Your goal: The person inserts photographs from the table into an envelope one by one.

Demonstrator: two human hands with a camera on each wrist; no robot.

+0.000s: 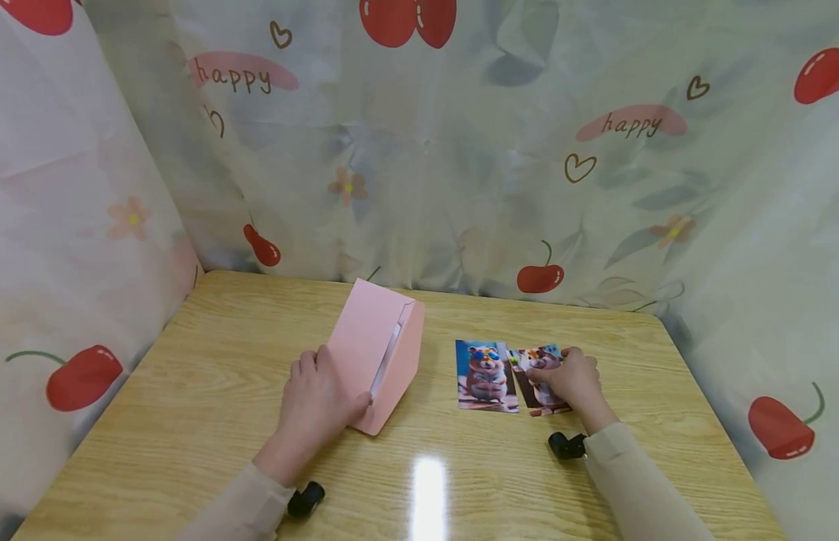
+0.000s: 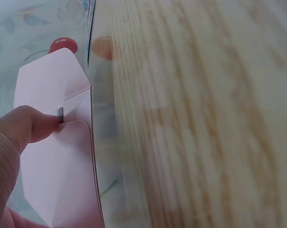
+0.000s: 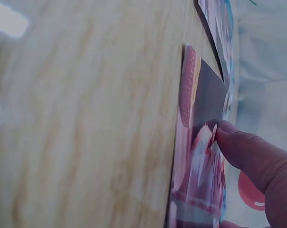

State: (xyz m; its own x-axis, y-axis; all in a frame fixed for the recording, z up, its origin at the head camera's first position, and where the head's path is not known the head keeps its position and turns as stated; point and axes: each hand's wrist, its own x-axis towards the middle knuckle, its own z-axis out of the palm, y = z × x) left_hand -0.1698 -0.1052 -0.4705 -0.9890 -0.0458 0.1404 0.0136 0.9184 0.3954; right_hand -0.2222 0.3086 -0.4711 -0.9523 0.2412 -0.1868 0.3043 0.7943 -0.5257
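My left hand [image 1: 316, 398] holds a pink envelope [image 1: 368, 327], tilted up off the table with its flap folded out to the right. In the left wrist view the thumb [image 2: 36, 124] presses at the opening, where a pale inside edge shows. Over on the right, my right hand [image 1: 576, 385] grips a picture card [image 1: 537, 394] of a furry cartoon animal by its sides. The thumb [image 3: 243, 147] lies along that card's edge in the right wrist view. Just left of it lies a second picture card [image 1: 485, 379], showing a hamster-like animal in blue sunglasses.
The wood-grain table [image 1: 209, 361] reflects a bright patch of light near its front. A patterned curtain [image 1: 426, 150] with cherries and lettering encloses the back and both sides. Small black devices [image 1: 306, 500] are strapped at both wrists.
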